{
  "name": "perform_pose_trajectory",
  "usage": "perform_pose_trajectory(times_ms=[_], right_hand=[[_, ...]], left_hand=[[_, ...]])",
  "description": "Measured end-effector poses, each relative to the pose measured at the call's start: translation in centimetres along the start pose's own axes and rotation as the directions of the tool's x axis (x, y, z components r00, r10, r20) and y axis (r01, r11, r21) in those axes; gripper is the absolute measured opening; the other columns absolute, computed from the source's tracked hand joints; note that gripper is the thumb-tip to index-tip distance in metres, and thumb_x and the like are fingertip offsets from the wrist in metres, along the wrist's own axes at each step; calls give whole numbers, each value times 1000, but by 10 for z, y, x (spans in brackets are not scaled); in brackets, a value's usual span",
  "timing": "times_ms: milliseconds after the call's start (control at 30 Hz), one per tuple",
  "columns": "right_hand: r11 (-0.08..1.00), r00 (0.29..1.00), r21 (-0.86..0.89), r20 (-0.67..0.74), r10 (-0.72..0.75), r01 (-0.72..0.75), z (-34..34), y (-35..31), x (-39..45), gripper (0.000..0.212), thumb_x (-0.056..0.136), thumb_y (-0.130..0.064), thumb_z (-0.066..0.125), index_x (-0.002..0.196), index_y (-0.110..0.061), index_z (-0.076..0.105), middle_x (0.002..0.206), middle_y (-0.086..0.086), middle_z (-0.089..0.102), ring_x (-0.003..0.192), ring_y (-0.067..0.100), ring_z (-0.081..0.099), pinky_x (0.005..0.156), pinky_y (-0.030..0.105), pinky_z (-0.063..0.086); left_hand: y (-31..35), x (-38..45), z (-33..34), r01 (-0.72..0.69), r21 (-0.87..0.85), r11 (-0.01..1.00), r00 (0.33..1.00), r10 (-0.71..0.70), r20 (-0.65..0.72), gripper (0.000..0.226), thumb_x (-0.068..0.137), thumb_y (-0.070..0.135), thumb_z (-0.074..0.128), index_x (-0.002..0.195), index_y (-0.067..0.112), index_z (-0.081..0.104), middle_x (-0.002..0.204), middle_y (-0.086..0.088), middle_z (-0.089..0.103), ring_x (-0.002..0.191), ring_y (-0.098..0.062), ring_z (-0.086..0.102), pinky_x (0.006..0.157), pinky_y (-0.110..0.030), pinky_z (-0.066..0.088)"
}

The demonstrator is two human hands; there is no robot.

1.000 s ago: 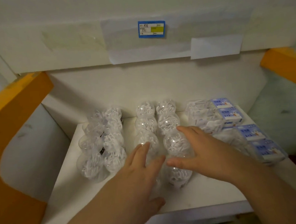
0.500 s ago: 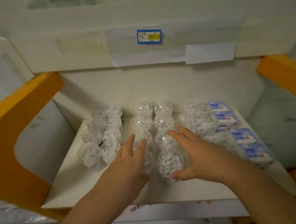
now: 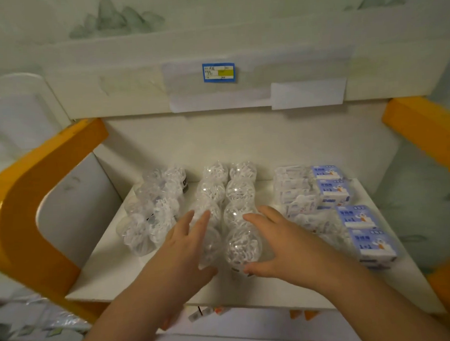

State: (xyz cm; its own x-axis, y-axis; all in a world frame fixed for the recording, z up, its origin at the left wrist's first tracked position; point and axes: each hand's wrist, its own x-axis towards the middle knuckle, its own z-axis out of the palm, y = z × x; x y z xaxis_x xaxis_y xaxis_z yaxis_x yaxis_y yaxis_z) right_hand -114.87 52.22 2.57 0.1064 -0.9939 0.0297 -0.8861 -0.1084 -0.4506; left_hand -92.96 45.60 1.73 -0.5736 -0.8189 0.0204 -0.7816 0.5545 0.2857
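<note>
Two rows of clear round jars filled with small white pieces run front to back on the white shelf (image 3: pixel 119 277). My left hand (image 3: pixel 187 254) lies with straight fingers against the left side of the front jar of the left row (image 3: pixel 210 246). My right hand (image 3: pixel 281 242) lies flat against the right side of the front jar of the right row (image 3: pixel 241 244), thumb at its base. Both front jars sit between my palms.
Another cluster of clear jars (image 3: pixel 152 209) stands at the left. Blue and white boxed packs (image 3: pixel 365 237) are lined up at the right. Orange frame pieces (image 3: pixel 29 214) flank the shelf. A blue price label (image 3: pixel 218 72) sticks on the shelf edge above.
My head has pulled back, so the shelf looks further off. Both hands slid from on top of the front jars to their outer sides.
</note>
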Motion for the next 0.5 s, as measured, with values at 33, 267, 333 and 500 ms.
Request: perform_pose_trajectory(times_ms=[33, 267, 333, 500], right_hand=[[1000, 1000, 3, -4, -8, 8, -3, 3, -3, 97, 70, -66, 71, 149, -41, 20, 153, -18, 15, 135, 9, 37, 103, 36, 43], [997, 986, -58, -159, 49, -59, -34, 51, -40, 92, 70, -62, 73, 147, -38, 29, 147, -18, 36, 132, 6, 39, 102, 27, 38], [993, 971, -68, -228, 77, -95, -40, 64, -52, 86, 69, -64, 73, 143, -37, 37, 140, -17, 44, 127, 6, 43, 95, 24, 36], [990, 961, -69, -256, 104, -126, -48, 87, -82, 83, 68, -61, 76, 140, -31, 45, 135, -14, 47, 126, 8, 45, 104, 24, 39]], left_hand=[[3, -2, -2, 8, 8, 1000, 1000, -8, -3, 110, 78, 51, 72, 151, 40, -10, 161, 4, -6, 147, -22, 11, 114, -33, 24], [45, 0, -25, -115, 1, 993, 989, 115, -89, 107, 68, 60, 73, 146, 53, -1, 156, 16, 6, 145, -10, 10, 114, -29, 24], [71, 6, -19, -190, -55, 980, 975, 182, -131, 101, 71, 56, 74, 149, 46, 11, 155, 18, 11, 144, -5, 14, 114, -25, 24], [123, 26, 16, -305, -62, 950, 952, 304, -26, 93, 76, 53, 72, 151, 39, 19, 155, 14, 15, 143, -7, 14, 110, -19, 18]])
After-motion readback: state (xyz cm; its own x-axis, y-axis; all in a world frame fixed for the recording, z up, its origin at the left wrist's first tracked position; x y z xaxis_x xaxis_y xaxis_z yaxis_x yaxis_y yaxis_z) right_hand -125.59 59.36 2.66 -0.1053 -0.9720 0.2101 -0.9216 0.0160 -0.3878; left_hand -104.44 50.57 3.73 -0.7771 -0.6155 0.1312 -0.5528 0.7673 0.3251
